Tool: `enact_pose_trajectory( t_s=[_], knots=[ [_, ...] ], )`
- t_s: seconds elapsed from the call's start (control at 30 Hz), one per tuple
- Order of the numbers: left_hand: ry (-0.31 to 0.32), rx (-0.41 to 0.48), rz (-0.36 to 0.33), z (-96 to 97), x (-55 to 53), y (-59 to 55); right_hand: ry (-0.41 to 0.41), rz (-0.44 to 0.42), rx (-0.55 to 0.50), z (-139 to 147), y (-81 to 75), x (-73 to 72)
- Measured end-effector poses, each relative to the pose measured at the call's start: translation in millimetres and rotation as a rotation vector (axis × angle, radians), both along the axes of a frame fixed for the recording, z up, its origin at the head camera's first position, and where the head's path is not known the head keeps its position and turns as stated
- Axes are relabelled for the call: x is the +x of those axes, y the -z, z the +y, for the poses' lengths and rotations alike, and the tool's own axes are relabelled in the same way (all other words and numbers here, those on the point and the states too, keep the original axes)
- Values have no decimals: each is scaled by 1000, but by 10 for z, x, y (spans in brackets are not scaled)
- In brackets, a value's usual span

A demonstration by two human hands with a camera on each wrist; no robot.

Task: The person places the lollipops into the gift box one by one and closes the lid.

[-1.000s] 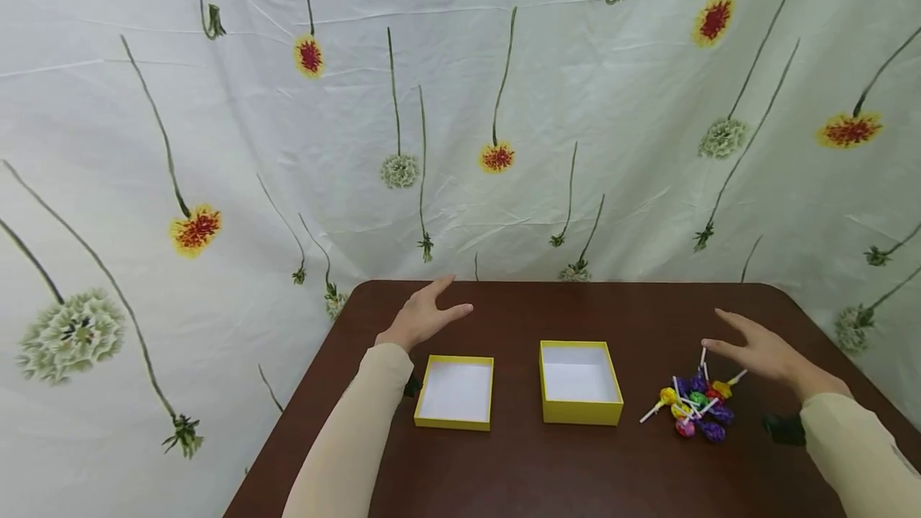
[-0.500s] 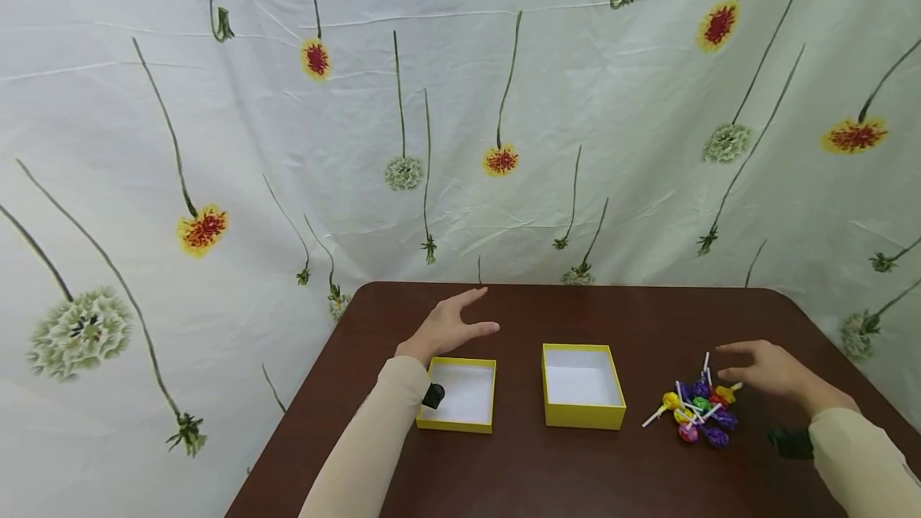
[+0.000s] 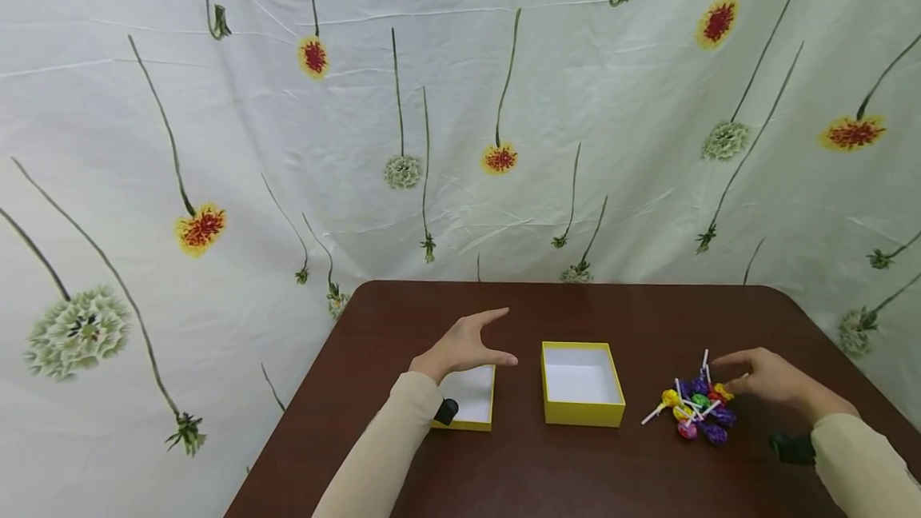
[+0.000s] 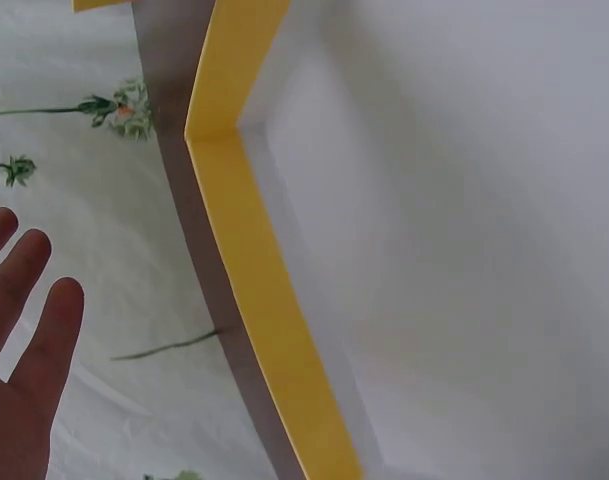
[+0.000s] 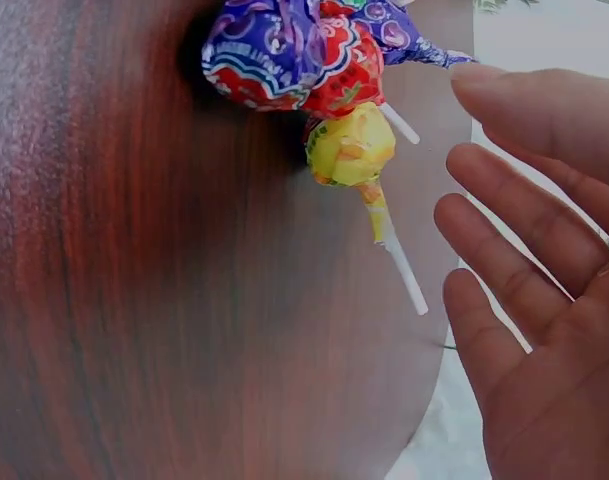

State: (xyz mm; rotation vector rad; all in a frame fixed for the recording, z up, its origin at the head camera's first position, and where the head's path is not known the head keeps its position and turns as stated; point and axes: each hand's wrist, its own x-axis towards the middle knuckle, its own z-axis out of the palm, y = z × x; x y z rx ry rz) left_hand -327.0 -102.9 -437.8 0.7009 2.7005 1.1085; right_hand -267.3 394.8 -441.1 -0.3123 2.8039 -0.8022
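Observation:
My left hand [image 3: 464, 346] is held over the shallow yellow box lid [image 3: 464, 424], thumb and fingers spread with nothing between them. White shows inside the lid, and its far left part is hidden behind the hand. In the left wrist view the lid's yellow wall [image 4: 259, 270] is close, with the left fingers [image 4: 52, 345] off to one side. At the right, my right hand [image 3: 773, 378] reaches the edge of a pile of wrapped lollipops [image 3: 699, 403]. Its fingers [image 5: 514, 270] are loosely bent beside a yellow lollipop [image 5: 350, 148], without gripping it.
A deeper yellow box [image 3: 583, 414] with a white inside stands between the lid and the lollipops. Everything lies on a dark brown table [image 3: 547, 470]. Behind it hangs a white cloth [image 3: 460, 214] printed with flowers.
My left hand has moved right and nearer, from beyond the lid to over it. My right hand has come down to the lollipops. The lid, box and lollipops stay in place.

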Motion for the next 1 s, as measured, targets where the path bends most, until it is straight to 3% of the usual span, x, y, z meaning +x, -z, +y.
enact_pose_trajectory(
  t_s=[0.2,0.5,0.7,1.0],
  knots=[
    [33,-6,-17,97,96,45,9,-45,-56,40,89,8],
    [112,-10,0,233,174,60,18,-27,-54,71,189,9],
    [150,-28,10,292,219,138,60,-6,-9,77,251,19],
    [194,-93,39,418,295,272,104,19,-26,66,320,29]
  ],
)
